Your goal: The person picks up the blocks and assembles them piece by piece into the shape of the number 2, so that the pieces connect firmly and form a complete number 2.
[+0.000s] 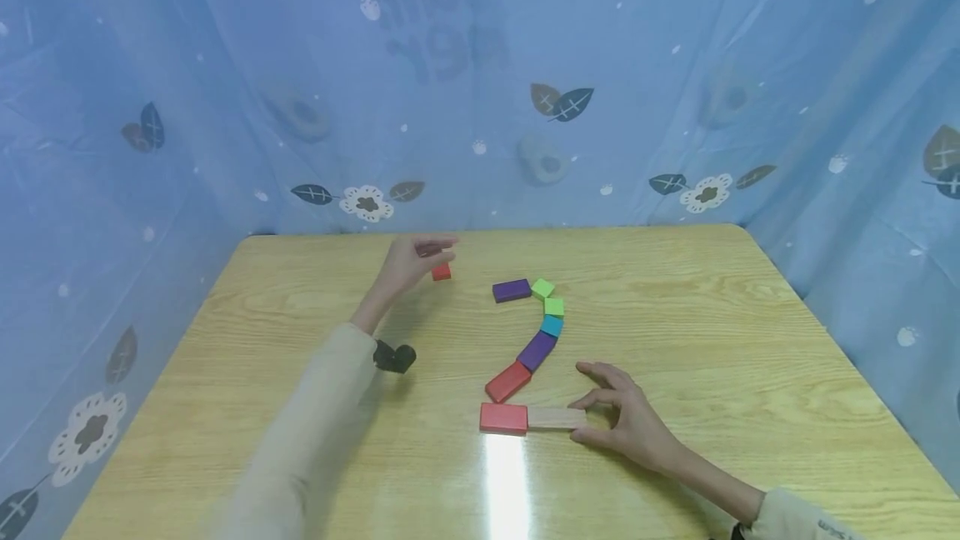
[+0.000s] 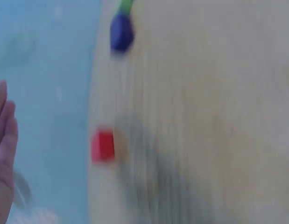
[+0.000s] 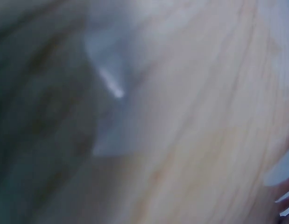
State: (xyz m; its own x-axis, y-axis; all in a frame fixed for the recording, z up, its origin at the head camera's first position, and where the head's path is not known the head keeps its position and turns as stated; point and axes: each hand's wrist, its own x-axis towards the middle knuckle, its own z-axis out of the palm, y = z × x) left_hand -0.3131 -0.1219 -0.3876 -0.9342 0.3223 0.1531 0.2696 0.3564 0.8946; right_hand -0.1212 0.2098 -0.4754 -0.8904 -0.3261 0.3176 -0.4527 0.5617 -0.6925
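My left hand [image 1: 408, 263] hovers over the far left of the table, fingers extended, close to a small red block [image 1: 441, 272]. In the left wrist view a gap shows between that hand [image 2: 4, 149] and the red block [image 2: 103, 146]. Down at the front, my right hand [image 1: 626, 423] pinches the right end of a plain wooden block [image 1: 555, 418] between thumb and finger. Its left end meets a red block [image 1: 503, 418]. Above these a curved row runs from another red block [image 1: 508, 382] through a purple block [image 1: 537, 351], a blue block [image 1: 552, 325] and green blocks [image 1: 553, 307].
A second purple block [image 1: 512, 290] lies at the far end of the curve, beside the upper green block [image 1: 542, 289]. Blue patterned curtain [image 1: 480, 90] surrounds the wooden table [image 1: 675, 298] at the back and sides. The right wrist view is blurred, showing mostly tabletop.
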